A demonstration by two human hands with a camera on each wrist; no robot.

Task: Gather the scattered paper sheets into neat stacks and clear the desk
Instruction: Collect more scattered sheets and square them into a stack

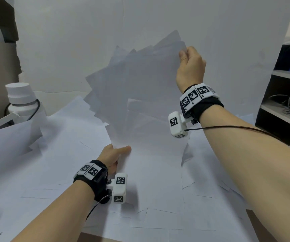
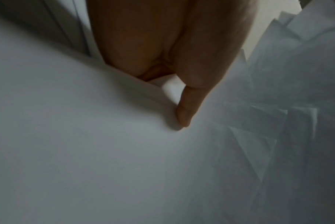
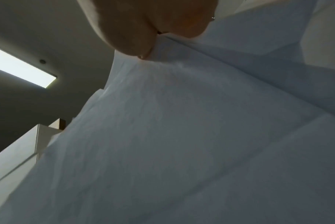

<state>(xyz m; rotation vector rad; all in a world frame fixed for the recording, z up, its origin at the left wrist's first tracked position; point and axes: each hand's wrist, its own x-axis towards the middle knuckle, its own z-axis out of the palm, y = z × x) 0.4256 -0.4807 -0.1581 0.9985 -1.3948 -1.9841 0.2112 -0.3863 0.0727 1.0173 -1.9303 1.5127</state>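
Note:
A thick, uneven bundle of white paper sheets (image 1: 140,102) stands upright above the desk, its corners fanned out at the left and top. My left hand (image 1: 113,154) pinches the bundle's lower left edge, thumb on the near face. My right hand (image 1: 189,60) grips its upper right edge. In the left wrist view the thumb (image 2: 185,112) presses on the bundle of sheets (image 2: 105,151). The right wrist view shows my right hand's fingers (image 3: 135,37) clamped on the paper edge (image 3: 181,121). More loose sheets (image 1: 53,163) cover the desk under the bundle.
A white bottle (image 1: 21,100) stands at the back left, beside a small white box. A dark shelf unit (image 1: 284,102) with cables rises at the right. A white wall panel (image 1: 105,32) runs behind the desk. The desk's brown front edge (image 1: 95,237) shows below the sheets.

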